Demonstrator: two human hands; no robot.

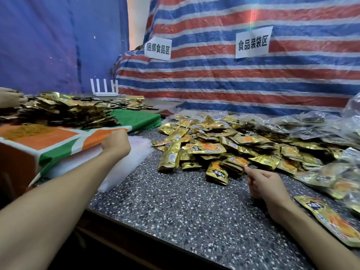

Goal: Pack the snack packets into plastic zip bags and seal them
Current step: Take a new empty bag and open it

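Observation:
A big heap of gold snack packets (224,145) lies on the speckled table (175,207). My right hand (266,184) rests at the heap's near edge with its fingers loosely curled; the index fingertip touches a packet and nothing is held. My left hand (116,142) reaches far left to the top of a stack of whitish plastic zip bags (134,154), at the edge of an orange, white and green cloth (58,139). Its fingers are hidden behind the back of the hand. One packet (329,221) lies alone by my right forearm.
Clear bags filled with packets (331,178) pile up at the right. On the cloth-covered box lie yellow rubber bands (25,130) and another heap of packets (68,112); another person's hand (9,98) works there. A white router (105,88) and a striped tarp (233,78) stand behind.

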